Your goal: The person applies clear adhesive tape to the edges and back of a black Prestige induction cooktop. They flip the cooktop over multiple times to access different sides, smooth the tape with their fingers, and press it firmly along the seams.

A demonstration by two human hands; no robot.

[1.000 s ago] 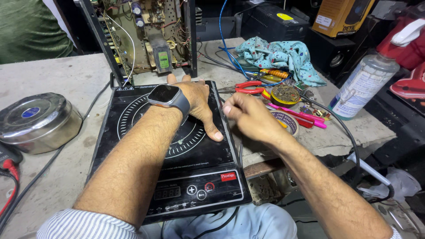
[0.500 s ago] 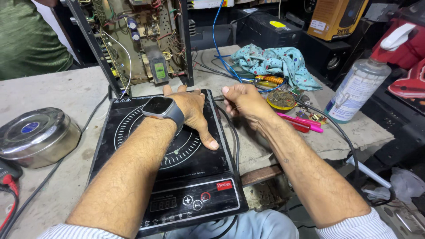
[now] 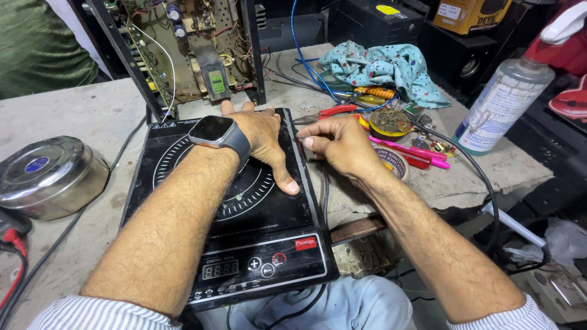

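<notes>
- Our left hand [image 3: 264, 135] lies flat and open on the black induction cooktop [image 3: 232, 214], which sits on the grey bench [image 3: 79, 113].
- Our right hand [image 3: 339, 142] is curled at the cooktop's right edge; we cannot tell what it pinches.
- Steel lidded tin [image 3: 46, 177] at left, closed, contents unseen.
- Spray bottle [image 3: 501, 104] at right, capped.

Black induction cooktop [image 3: 244, 244] lies flat on the grey workbench [image 3: 79, 116].

I see a black cooktop [image 3: 244, 244] with white ring markings and a red label. My left hand [image 3: 260, 137] lies on it; the watch [image 3: 215, 131] is black on a grey band. The cloth [image 3: 382, 67] is pale teal with small pink and white prints. The pliers [image 3: 333, 112] have red handles, the pen [image 3: 409, 148] is pink, the tin [image 3: 46, 174] silver with a blue badge, and my cuffs [image 3: 98, 311] are white with thin blue stripes.
</notes>
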